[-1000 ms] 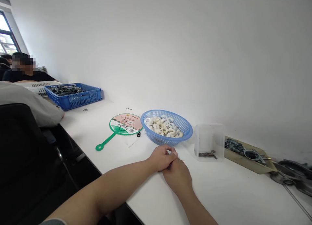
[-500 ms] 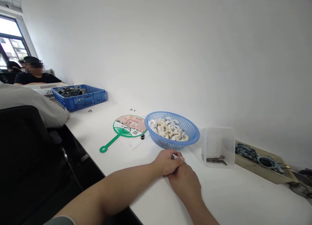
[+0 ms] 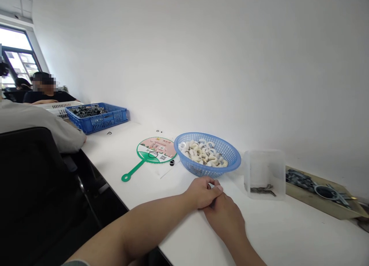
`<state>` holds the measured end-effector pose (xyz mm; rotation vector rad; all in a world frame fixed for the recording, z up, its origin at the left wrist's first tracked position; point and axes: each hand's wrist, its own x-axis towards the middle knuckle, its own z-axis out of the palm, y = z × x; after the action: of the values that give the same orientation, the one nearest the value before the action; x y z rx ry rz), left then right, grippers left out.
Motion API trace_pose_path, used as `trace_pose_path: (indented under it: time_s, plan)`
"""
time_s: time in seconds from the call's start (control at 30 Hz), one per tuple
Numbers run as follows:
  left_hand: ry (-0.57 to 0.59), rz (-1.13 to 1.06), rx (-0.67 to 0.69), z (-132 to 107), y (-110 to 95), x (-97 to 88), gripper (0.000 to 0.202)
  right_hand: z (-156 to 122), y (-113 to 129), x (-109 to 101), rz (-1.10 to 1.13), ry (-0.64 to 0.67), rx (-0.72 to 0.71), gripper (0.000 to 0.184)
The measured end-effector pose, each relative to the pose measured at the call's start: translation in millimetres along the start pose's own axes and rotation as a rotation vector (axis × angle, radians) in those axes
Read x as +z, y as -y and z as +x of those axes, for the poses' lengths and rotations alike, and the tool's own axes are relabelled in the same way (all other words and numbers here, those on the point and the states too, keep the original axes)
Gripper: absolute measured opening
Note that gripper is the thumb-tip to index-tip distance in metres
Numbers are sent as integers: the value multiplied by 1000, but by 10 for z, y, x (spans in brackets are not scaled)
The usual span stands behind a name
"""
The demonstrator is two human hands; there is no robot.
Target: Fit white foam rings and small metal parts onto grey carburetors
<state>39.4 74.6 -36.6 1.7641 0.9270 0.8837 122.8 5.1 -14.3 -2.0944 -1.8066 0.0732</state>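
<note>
My left hand (image 3: 202, 193) and my right hand (image 3: 227, 216) are clasped together on the white table (image 3: 259, 229), both with fingers curled closed. My left thumb lies over the right hand, and no object shows in either of them. Just beyond them stands a blue oval plastic basket (image 3: 234, 163), filled with white and cream rings (image 3: 203, 152). To the right of the basket is a clear plastic box (image 3: 264, 172) with a few thin brown metal pieces (image 3: 263, 190) at its bottom.
A round hand fan (image 3: 157, 146) with a green handle lies left of the basket, near small black rings (image 3: 172, 163). Farther left, a blue crate (image 3: 108, 122) holds dark parts. A shallow tan tray (image 3: 311, 197) of parts sits at right. Co-workers (image 3: 47, 93) sit at left, beside a black chair (image 3: 25, 173).
The view has turned slightly left, so everything appears shifted a little to the right. My hands stay clasped in the same place before the basket.
</note>
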Motion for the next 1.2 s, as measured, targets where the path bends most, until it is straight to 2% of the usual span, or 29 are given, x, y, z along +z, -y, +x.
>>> trace_pose_path:
  time_s: [0.17, 0.37, 0.77, 1.2]
  plan:
    - [5, 11, 29, -8, -34, 6, 31, -18, -6, 1, 5, -14, 8, 52]
    - [16, -12, 17, -8, -40, 15, 31, -8, -62, 98, -7, -90, 12, 54]
    - [0, 21, 9, -23, -10, 14, 30, -80, 24, -15, 7, -33, 9, 49]
    - [13, 59, 27, 9, 6, 12, 37, -6, -23, 51, -12, -47, 24, 50]
